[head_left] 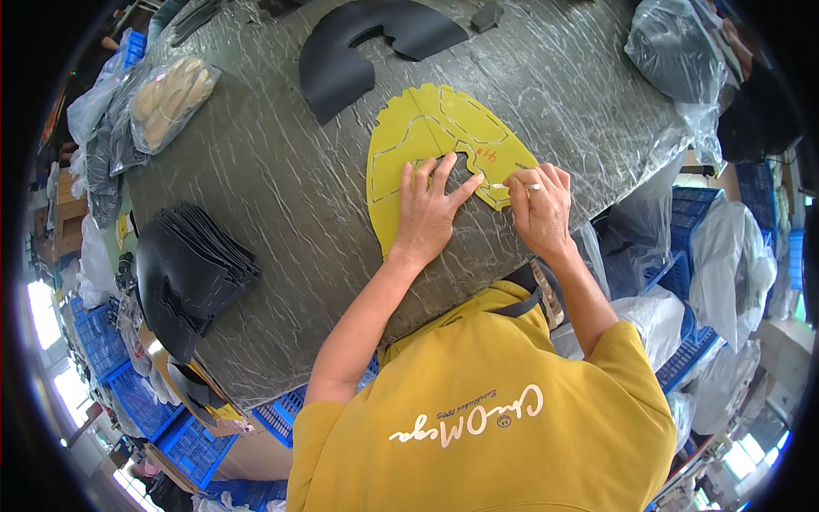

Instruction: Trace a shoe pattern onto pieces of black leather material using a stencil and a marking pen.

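Observation:
A yellow template (pixel 397 145) with a rounded outline, notched far edge and cut slots lies flat in front of me on the covered table. Its inner cutout shows a dark surface beneath. My left hand (pixel 426 213) rests on the template around this cutout, fingers stretched and spread, gripping nothing. At the template's right side, my right hand (pixel 543 209) is closed around a slim white marking pen (pixel 533 187). The pen's tip points left, at the strip beside the cutout near my left fingertips. Whether a piece lies under the template, I cannot tell.
A black curved piece (pixel 328 64) lies beyond the template, near a small dark scrap (pixel 487 16). Several similar black pieces (pixel 200 264) are stacked at left. Plastic bags (pixel 175 98) sit at the table's (pixel 294 213) far corners. Blue crates (pixel 196 448) stand around its edges.

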{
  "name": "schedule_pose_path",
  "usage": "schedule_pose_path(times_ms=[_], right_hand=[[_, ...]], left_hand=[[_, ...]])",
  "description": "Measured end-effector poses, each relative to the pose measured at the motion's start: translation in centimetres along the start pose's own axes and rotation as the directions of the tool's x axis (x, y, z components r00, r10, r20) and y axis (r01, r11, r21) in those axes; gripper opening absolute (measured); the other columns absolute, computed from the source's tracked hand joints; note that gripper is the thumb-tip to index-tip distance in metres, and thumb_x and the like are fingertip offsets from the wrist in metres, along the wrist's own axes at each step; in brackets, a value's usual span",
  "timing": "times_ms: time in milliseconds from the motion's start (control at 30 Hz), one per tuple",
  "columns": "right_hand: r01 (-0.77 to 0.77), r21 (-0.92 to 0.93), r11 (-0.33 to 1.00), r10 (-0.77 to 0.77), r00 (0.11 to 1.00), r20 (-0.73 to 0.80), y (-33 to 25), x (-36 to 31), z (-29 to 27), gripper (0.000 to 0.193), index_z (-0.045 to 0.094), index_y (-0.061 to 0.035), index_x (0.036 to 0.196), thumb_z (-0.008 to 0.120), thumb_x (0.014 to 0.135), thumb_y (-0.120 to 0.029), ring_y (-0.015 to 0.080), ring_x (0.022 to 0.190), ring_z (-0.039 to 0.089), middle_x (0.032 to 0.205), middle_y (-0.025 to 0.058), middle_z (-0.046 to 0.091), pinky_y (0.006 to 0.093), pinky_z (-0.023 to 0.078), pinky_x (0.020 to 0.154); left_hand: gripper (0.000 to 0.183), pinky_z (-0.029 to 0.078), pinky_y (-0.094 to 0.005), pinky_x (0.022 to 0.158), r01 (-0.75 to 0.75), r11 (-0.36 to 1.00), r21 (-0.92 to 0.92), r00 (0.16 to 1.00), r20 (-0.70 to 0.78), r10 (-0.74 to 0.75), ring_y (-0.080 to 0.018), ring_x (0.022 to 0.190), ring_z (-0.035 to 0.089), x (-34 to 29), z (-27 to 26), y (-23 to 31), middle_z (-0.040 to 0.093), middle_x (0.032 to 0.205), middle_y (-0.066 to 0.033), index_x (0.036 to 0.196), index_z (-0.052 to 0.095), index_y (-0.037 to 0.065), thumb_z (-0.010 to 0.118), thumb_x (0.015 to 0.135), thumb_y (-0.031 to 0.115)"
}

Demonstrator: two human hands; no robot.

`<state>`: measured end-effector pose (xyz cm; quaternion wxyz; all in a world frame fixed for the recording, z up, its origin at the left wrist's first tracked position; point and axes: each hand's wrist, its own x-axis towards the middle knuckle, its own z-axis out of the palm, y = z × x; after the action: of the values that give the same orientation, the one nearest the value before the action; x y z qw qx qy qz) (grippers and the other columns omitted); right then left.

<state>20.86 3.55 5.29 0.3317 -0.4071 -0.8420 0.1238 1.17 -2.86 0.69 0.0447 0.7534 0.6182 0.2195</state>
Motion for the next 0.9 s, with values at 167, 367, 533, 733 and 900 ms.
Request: schedule_pose_path(times_ms=[167, 367, 533, 733, 900], right_hand=[[0.003, 0.0, 1.0, -0.003, 1.0, -0.005, -0.11, -0.09, -0.15, 0.005, 0.063, -0.0119, 0.092, 0.065, 0.092, -0.007, 0.0239, 0.078, 0.059, 0.079, 0.0031, 0.062, 0.0379, 0.042, 0.083], [0.004, 0.041, 0.999, -0.004, 1.0, 0.006, -0.22, 0.16, 0.17, 0.006, 0.063, -0.0112, 0.09, 0.065, 0.09, -0.006, 0.0247, 0.078, 0.059, 0.079, 0.0036, 0.062, 0.0386, 0.042, 0.082], [0.008, 0.049, 0.999, -0.008, 1.0, 0.007, -0.6, 0.34, 0.71, 0.007, 0.062, -0.0106, 0.089, 0.067, 0.088, -0.006, 0.025, 0.079, 0.059, 0.079, 0.0038, 0.063, 0.0397, 0.043, 0.082], [0.036, 0.047, 0.998, -0.038, 0.999, 0.033, -0.66, 0.0, 0.33, 0.008, 0.063, -0.0102, 0.089, 0.068, 0.087, -0.005, 0.0248, 0.08, 0.06, 0.081, 0.0034, 0.064, 0.0404, 0.043, 0.082], [0.03, 0.05, 0.998, -0.031, 0.999, 0.024, -0.7, -0.35, -0.15, 0.008, 0.063, -0.0101, 0.089, 0.068, 0.087, -0.005, 0.0242, 0.08, 0.06, 0.081, 0.0029, 0.064, 0.0398, 0.043, 0.082]], left_hand=[[0.063, 0.032, -0.0578, 0.115, 0.005, 1.0, -0.013, 1.0, -0.002, -0.005, -0.0336, 0.131, 0.046, 0.08, -0.13, 0.08, 0.047, 0.147, -0.006, 0.136, 0.061, 0.037, 0.058, 0.087, -0.003], [0.063, 0.032, -0.058, 0.115, 0.008, 1.0, -0.024, 1.0, -0.006, -0.008, -0.034, 0.131, 0.046, 0.02, -0.15, 0.05, 0.047, 0.148, -0.0065, 0.136, 0.061, 0.036, 0.057, 0.087, -0.004], [0.062, 0.033, -0.0581, 0.114, 0.0, 1.0, -0.022, 1.0, -0.016, 0.0, -0.0343, 0.131, 0.046, 0.12, -0.03, 0.04, 0.047, 0.148, -0.0068, 0.135, 0.061, 0.036, 0.057, 0.088, -0.003], [0.061, 0.033, -0.0578, 0.114, -0.001, 1.0, -0.015, 1.0, -0.016, 0.001, -0.0334, 0.131, 0.046, 0.07, -0.08, 0.06, 0.048, 0.148, -0.0063, 0.135, 0.061, 0.035, 0.058, 0.088, -0.002], [0.061, 0.034, -0.0578, 0.114, -0.002, 1.0, 0.001, 1.0, -0.012, 0.002, -0.0326, 0.131, 0.046, 0.06, -0.01, 0.08, 0.048, 0.148, -0.0062, 0.135, 0.062, 0.035, 0.058, 0.087, -0.002]])
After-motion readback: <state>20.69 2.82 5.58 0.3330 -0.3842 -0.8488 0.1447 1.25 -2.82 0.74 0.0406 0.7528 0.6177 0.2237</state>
